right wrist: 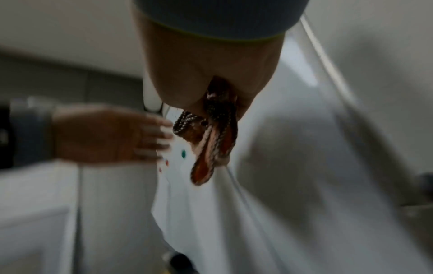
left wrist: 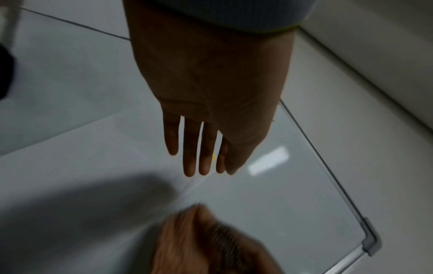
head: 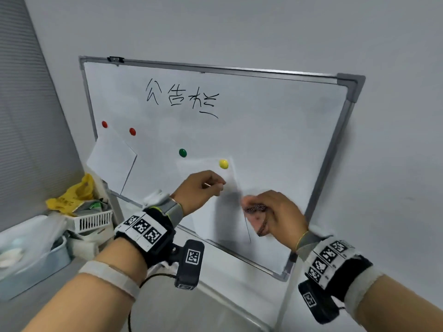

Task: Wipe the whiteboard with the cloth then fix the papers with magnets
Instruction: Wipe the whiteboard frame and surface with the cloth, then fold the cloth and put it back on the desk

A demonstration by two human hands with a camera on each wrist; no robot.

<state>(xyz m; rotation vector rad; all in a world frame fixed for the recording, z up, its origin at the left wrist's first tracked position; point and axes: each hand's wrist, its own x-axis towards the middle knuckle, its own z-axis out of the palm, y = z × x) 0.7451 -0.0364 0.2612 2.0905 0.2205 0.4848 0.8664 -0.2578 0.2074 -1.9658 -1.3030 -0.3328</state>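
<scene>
White slotted basket (head: 92,221) with yellow bag (head: 72,197) beside pale blue bin (head: 36,267), left of frame.

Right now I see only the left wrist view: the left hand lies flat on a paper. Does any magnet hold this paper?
Observer: Yes, a yellow magnet sits on the paper's upper right corner, above the left hand.
Operator: What does the right hand hold?
Observer: The right hand grips a patterned brown cloth.
Operator: Is the board clean?
Observer: No, black writing stands near the whiteboard's top.
</scene>
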